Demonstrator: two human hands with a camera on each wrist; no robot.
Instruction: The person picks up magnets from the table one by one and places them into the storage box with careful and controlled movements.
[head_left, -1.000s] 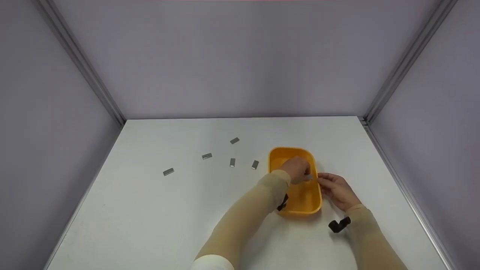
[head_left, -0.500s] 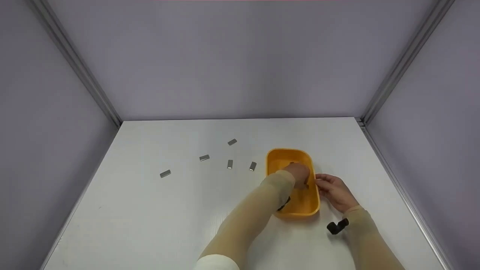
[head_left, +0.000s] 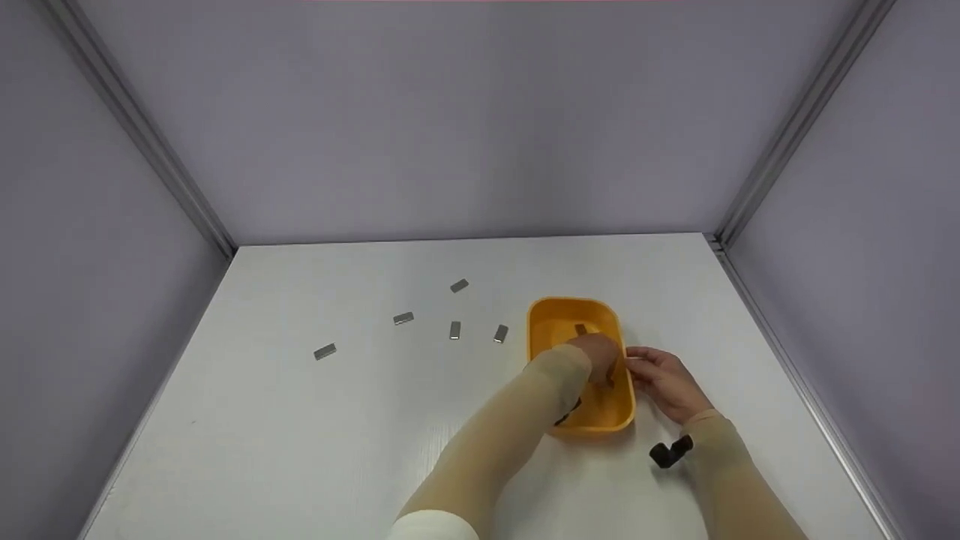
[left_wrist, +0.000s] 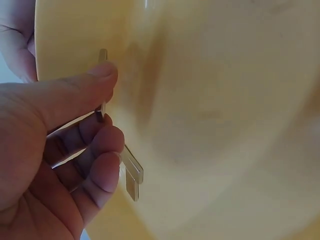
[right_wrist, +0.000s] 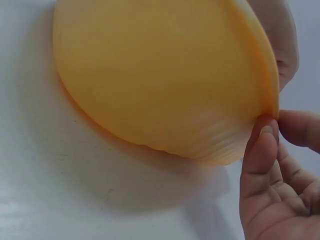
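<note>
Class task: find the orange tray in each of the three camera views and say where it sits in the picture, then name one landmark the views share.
Head view: orange tray right of centre on the white table.
Left wrist view: its inside fills most of the frame.
Right wrist view: its outer wall fills the upper middle.
Shared landmark: the tray's rim, where the right hand touches it.
</note>
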